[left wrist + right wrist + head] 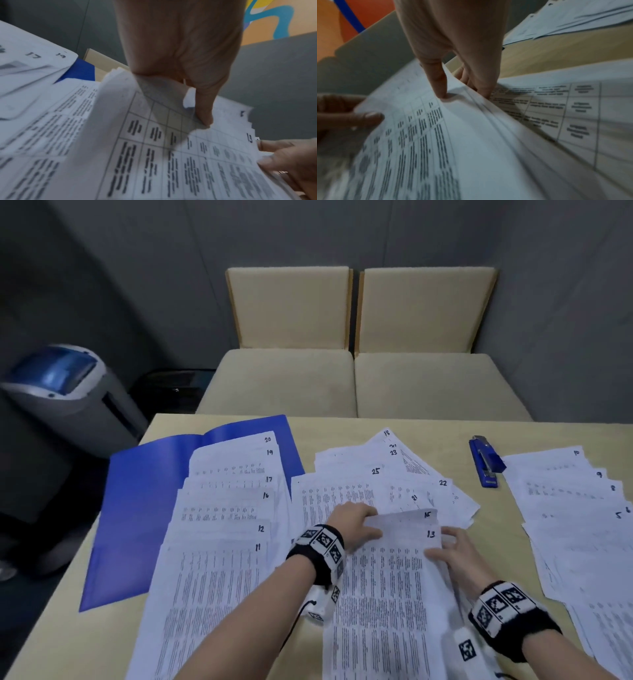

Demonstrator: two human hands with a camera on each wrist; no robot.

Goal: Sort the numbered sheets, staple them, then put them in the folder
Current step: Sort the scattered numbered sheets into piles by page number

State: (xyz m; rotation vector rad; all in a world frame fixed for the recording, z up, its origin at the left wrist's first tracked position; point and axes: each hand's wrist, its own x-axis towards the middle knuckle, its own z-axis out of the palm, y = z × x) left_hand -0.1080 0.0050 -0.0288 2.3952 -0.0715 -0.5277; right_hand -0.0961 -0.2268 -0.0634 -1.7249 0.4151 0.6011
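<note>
Head view is showing both hands working at six o'clock on the desk (445, 428), gripping a small lifted bundle of numbered sheets whose top page is marked 13 (387, 573), with a page marked 15 (407, 517) peeking out behind it. The left hand (354, 520) is pinching the bundle's upper left corner, thumb lying on top and fingers going underneath. The right hand (454, 553) is pinching the right edge, thumb pressing on the printed face and fingers curling beneath; the right wrist view is showing that thumb (439, 82) denting the paper.

At nine o'clock a fanned row of sheets marked 11 to 20 (219, 508) is lying partly over the open blue folder (137, 508). At twelve o'clock a loose heap with pages 18 to 25 (373, 484) is sitting just beyond the hands. At three o'clock another fanned row showing 5 to 10 (568, 508) is spreading toward the desk edge. The blue stapler (484, 460) is resting at one o'clock, between the middle heap and the right row.
</note>
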